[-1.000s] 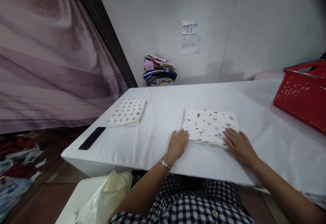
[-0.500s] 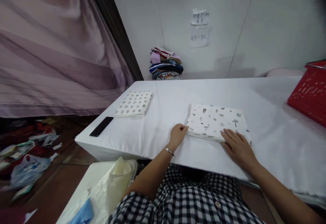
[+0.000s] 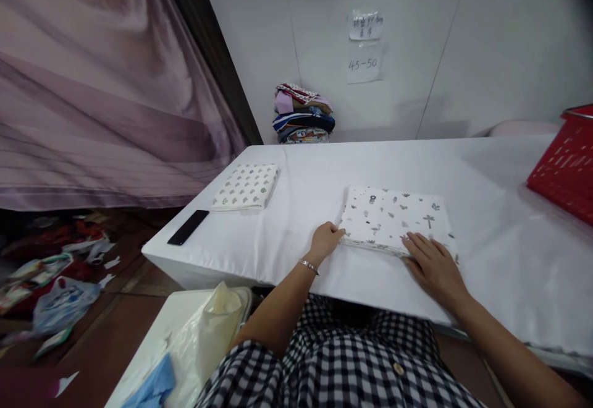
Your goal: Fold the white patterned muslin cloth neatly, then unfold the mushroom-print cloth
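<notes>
A folded white cloth [image 3: 393, 216] printed with small plants and animals lies flat on the table in front of me. My left hand [image 3: 325, 239], with a silver bracelet at the wrist, pinches the cloth's near left corner between thumb and fingers. On its near right part rests my right hand [image 3: 433, 269], palm down with the fingers stretched out. Farther left on the table sits another folded white cloth [image 3: 247, 187], patterned with small grey-green motifs; neither hand touches it.
A black phone-like slab [image 3: 188, 227] lies near the left edge of the white-covered table [image 3: 296, 179]. Folded clothes [image 3: 304, 114] are stacked by the wall. At the right stands a red basket [image 3: 565, 164]. A white stool [image 3: 152, 327] with plastic bags is below left.
Both hands stay in nearly the same places on the cloth. The whole view has shifted slightly.
</notes>
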Demonstrator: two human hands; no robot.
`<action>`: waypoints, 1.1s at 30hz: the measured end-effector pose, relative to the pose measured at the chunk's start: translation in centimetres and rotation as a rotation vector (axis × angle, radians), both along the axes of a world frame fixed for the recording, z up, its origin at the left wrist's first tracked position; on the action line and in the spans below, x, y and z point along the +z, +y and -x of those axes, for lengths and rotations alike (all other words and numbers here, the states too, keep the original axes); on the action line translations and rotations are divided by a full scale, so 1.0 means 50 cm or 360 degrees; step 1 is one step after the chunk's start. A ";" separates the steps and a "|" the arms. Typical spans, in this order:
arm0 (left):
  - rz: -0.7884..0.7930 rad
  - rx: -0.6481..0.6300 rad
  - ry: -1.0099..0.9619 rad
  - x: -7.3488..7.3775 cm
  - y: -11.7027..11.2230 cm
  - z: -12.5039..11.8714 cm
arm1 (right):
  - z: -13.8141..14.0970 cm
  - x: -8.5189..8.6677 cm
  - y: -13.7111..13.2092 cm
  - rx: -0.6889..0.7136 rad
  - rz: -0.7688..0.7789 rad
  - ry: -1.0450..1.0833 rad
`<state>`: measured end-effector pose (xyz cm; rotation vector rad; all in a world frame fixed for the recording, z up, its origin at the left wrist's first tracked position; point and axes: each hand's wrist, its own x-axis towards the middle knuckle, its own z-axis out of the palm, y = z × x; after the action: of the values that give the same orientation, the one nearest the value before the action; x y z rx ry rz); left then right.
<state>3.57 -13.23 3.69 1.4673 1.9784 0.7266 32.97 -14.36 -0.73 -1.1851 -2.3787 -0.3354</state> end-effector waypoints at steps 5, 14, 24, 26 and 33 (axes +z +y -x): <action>0.0086 -0.0030 0.0111 0.005 0.010 0.004 | 0.001 -0.004 0.002 0.0001 0.0007 0.0018; 0.0047 0.0046 0.0183 0.013 0.105 -0.034 | 0.002 -0.005 0.003 0.0014 0.0006 0.0045; 0.0025 0.0005 0.0338 0.019 0.138 -0.043 | 0.008 -0.002 0.002 0.0007 -0.0008 0.0070; 0.0021 0.0010 0.0353 0.024 0.157 -0.051 | 0.008 -0.002 0.002 0.0007 -0.0009 0.0069; 0.0087 0.0047 0.0456 0.015 0.177 -0.072 | 0.007 0.001 0.001 0.0014 0.0000 0.0081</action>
<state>7.17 -4.39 4.42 1.5845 2.2171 0.4912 32.60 -14.29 -0.70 -1.1689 -2.3396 -0.2989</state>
